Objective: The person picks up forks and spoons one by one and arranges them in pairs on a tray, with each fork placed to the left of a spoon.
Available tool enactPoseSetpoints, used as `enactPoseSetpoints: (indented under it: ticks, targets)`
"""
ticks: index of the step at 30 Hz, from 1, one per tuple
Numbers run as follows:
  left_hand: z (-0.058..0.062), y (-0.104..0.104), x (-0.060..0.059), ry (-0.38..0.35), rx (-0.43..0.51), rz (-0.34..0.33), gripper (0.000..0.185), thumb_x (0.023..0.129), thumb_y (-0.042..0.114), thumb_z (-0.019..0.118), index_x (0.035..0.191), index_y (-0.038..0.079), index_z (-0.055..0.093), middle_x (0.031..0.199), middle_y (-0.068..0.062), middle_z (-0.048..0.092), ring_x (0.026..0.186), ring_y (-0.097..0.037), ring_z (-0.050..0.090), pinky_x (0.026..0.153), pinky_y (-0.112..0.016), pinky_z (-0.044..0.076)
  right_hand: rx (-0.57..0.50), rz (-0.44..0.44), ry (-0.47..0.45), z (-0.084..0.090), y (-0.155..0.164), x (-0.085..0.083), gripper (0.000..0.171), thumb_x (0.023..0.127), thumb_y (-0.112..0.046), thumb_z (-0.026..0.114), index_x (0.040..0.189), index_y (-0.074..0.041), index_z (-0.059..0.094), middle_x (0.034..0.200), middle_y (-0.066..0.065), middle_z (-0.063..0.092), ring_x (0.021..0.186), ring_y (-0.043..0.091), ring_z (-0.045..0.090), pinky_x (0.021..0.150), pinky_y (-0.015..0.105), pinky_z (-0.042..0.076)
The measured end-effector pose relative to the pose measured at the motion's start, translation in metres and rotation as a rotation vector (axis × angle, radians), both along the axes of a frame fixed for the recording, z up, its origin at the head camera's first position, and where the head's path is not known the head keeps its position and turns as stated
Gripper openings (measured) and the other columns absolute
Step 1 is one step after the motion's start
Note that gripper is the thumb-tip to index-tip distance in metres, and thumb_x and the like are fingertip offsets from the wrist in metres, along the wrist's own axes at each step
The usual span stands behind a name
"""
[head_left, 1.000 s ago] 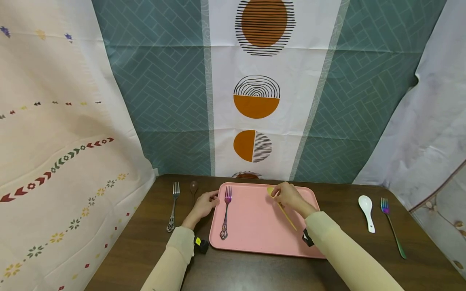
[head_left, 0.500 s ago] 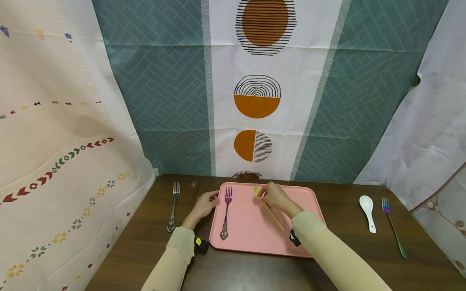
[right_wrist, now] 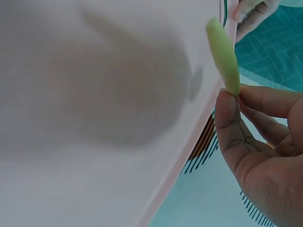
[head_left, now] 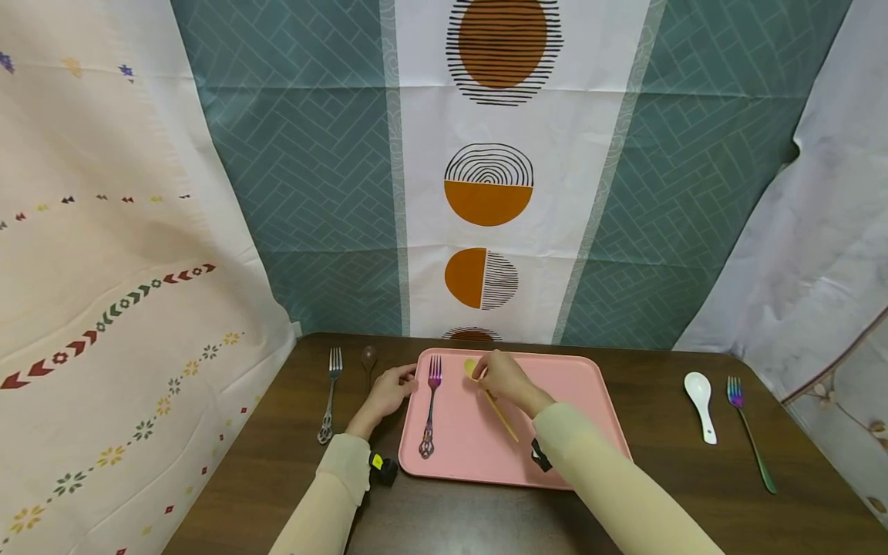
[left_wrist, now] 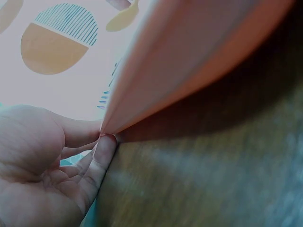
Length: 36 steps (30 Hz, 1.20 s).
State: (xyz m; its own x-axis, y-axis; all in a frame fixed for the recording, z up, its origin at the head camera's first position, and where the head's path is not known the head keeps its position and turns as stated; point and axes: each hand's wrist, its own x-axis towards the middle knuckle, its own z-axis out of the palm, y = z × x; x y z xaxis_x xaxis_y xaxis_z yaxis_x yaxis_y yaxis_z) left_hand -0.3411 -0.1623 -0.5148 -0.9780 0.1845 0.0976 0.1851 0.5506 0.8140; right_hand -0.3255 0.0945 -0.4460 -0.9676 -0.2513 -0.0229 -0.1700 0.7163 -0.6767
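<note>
Your right hand (head_left: 505,379) pinches the yellow spoon (head_left: 489,396) near its bowl, thumb and fingers closed on it, over the pink tray (head_left: 583,432); the spoon sits toward the tray's 11 o'clock, its handle trailing to 5 o'clock; the right wrist view shows the bowl (right_wrist: 222,54) clear of the tray floor, so it looks not yet set down, though the blur makes that hard to be sure of. Your left hand (head_left: 388,389) rests at the tray's left edge, at 9 o'clock, fingers loosely bent with the tips touching the rim (left_wrist: 110,127); it grips nothing.

Done so far: the purple fork (head_left: 430,405) already lies on the tray just left of the spoon. Left out on the table: a silver fork (head_left: 329,397) and a dark spoon (head_left: 368,357) at 9 o'clock of the tray; a white spoon (head_left: 700,402) and a rainbow fork (head_left: 748,432) well off at 3 o'clock.

Against a second ago, your right hand and the spoon have travelled from the tray's middle leftward toward the purple fork; your left hand has stayed put.
</note>
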Motion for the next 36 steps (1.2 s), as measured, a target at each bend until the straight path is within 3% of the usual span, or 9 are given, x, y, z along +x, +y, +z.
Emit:
enactPoseSetpoints:
  ticks: [7,11,15,18,26,36]
  targets:
    - [-0.003,-0.002,0.000,0.003,0.007,-0.002,0.042,0.101,0.005,0.063,0.141,-0.006,0.060,0.101,-0.010,0.064,0.093,-0.024,0.059,0.080,-0.038,0.053,0.037,0.011,0.019,-0.006,-0.014,-0.003,0.017,0.084,0.012,0.068,0.094,0.003,0.078,0.077,0.008,0.066,0.050,0.009,0.050,0.050,0.020,0.043]
    - [-0.002,-0.003,0.000,0.000,0.009,-0.002,0.043,0.100,0.005,0.062,0.142,-0.005,0.059,0.101,-0.010,0.064,0.093,-0.024,0.060,0.079,-0.037,0.053,0.046,0.023,0.033,-0.010,-0.021,-0.005,0.023,0.081,0.015,0.064,0.094,0.003,0.078,0.091,0.012,0.072,0.061,0.013,0.053,0.051,0.022,0.042]
    - [-0.001,-0.002,0.001,-0.003,0.010,0.003,0.043,0.100,0.004,0.062,0.142,-0.005,0.059,0.101,-0.010,0.064,0.093,-0.024,0.060,0.080,-0.038,0.053,0.104,0.017,0.045,-0.014,-0.029,-0.006,0.025,0.082,0.015,0.063,0.092,0.000,0.080,0.104,0.011,0.073,0.083,0.018,0.058,0.067,0.027,0.050]
    - [0.000,-0.003,0.001,-0.005,0.008,0.005,0.042,0.101,0.004,0.062,0.142,-0.005,0.059,0.102,-0.010,0.064,0.093,-0.024,0.059,0.080,-0.038,0.053,0.143,0.020,0.047,-0.015,-0.035,-0.006,0.021,0.086,0.011,0.066,0.093,-0.002,0.081,0.104,0.010,0.074,0.088,0.021,0.059,0.079,0.032,0.053]
    - [0.000,-0.002,0.000,0.003,-0.006,0.004,0.042,0.101,0.005,0.063,0.141,-0.004,0.061,0.101,-0.009,0.065,0.093,-0.023,0.060,0.079,-0.036,0.051,0.185,0.024,0.079,-0.016,-0.042,-0.006,0.021,0.084,0.010,0.069,0.096,-0.002,0.082,0.102,0.010,0.076,0.092,0.021,0.065,0.087,0.037,0.056]
    - [0.000,-0.001,-0.001,0.005,-0.001,-0.003,0.042,0.100,0.006,0.063,0.141,-0.004,0.061,0.100,-0.008,0.065,0.093,-0.023,0.060,0.081,-0.037,0.052,0.114,-0.038,0.043,-0.021,-0.050,-0.006,0.009,0.079,0.008,0.079,0.087,0.003,0.080,0.087,0.011,0.075,0.073,0.020,0.064,0.064,0.030,0.057]
